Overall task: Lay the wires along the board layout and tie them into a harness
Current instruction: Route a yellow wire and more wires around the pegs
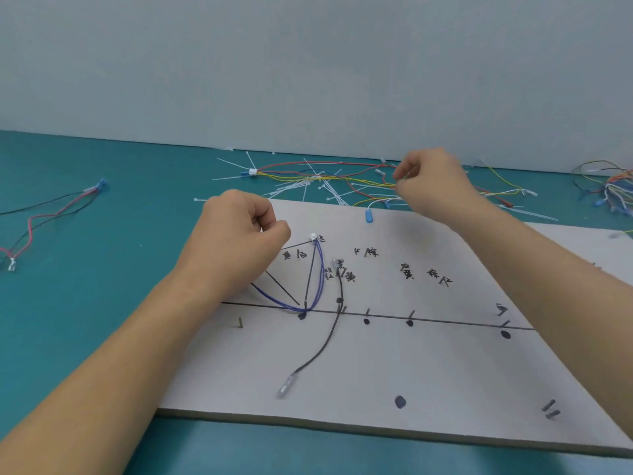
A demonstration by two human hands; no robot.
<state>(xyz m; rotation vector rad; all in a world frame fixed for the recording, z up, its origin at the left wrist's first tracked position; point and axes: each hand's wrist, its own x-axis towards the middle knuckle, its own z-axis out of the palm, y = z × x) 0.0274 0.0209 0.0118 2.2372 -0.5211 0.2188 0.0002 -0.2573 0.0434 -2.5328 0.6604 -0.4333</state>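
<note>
hands (236,241) 2 | board (445,371) 1 | blue wire loop (321,269) 1 | black wire (329,341) 1 | black dots (400,402) 6 | loose wire heaps (325,176) 3

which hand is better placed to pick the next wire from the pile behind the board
Right hand, likely: its fingers are at the wire pile; the left hand is over the board by the blue wire.

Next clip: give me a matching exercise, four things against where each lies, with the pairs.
Things: 1 blue wire; 2 black wire; 3 red-and-black wires; 4 white cable ties.
Places: A on the table, left of the board; B on the table behind the board; C looped on the board by the left hand; D on the board, its clear terminal toward the near edge.
Pairs: 1-C; 2-D; 3-A; 4-B.
</note>
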